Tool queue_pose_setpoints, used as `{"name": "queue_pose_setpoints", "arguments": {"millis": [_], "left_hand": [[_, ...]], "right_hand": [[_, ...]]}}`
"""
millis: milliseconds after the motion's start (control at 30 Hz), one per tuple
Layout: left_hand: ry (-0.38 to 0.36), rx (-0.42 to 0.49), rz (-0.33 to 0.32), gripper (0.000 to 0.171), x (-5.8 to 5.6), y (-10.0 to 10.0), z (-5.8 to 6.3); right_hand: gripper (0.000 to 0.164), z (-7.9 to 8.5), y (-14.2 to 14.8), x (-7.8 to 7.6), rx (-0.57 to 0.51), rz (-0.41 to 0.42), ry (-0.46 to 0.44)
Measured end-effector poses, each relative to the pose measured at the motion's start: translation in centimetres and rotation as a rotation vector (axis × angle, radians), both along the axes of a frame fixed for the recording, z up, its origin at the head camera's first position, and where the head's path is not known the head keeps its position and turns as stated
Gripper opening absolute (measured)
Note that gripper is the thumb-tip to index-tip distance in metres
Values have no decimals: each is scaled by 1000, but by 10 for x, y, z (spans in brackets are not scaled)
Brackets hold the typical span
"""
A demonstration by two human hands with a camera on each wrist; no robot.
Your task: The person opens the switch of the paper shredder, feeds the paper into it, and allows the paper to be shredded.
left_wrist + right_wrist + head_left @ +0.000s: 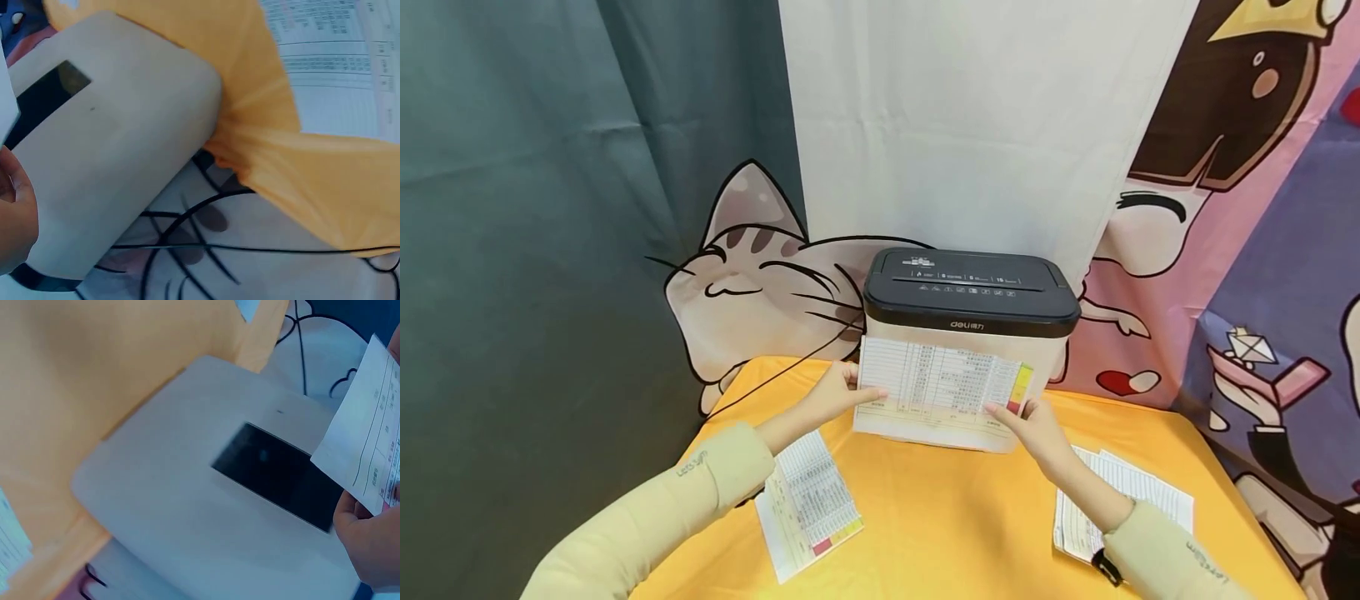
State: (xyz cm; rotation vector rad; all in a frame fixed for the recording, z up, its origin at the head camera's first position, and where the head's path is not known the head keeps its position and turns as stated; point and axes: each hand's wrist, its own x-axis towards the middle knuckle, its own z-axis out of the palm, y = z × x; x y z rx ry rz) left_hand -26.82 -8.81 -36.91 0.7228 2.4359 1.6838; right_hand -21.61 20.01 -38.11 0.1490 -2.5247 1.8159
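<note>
A printed sheet of paper (940, 379), with a yellow and red strip at its right end, is held up in front of the paper shredder (985, 313). My left hand (831, 398) pinches its left side, thumb on the printed face. At the lower right, my right hand (1037, 427) pinches the same sheet. The shredder has a black top with a long narrow slot and a pale body; the sheet covers much of its front. In the right wrist view, a dark window (275, 475) shows on the body beside the right hand (375, 540).
One printed sheet (812, 508) lies on the yellow tablecloth (925, 517) under the left forearm. Several stacked papers (1120, 492) lie at the right, partly behind the right forearm. A black cable (250, 249) runs beside the shredder. Printed cloth hangs behind the table.
</note>
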Motion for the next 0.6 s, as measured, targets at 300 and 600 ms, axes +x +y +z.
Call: {"name": "queue_pose_setpoints", "arguments": {"millis": [300, 600], "left_hand": [[109, 21, 3, 23, -12, 6, 21], [169, 39, -4, 23, -18, 11, 60]], "right_hand": [[36, 36, 6, -2, 93, -54, 126], [30, 66, 13, -17, 180, -34, 363]]}}
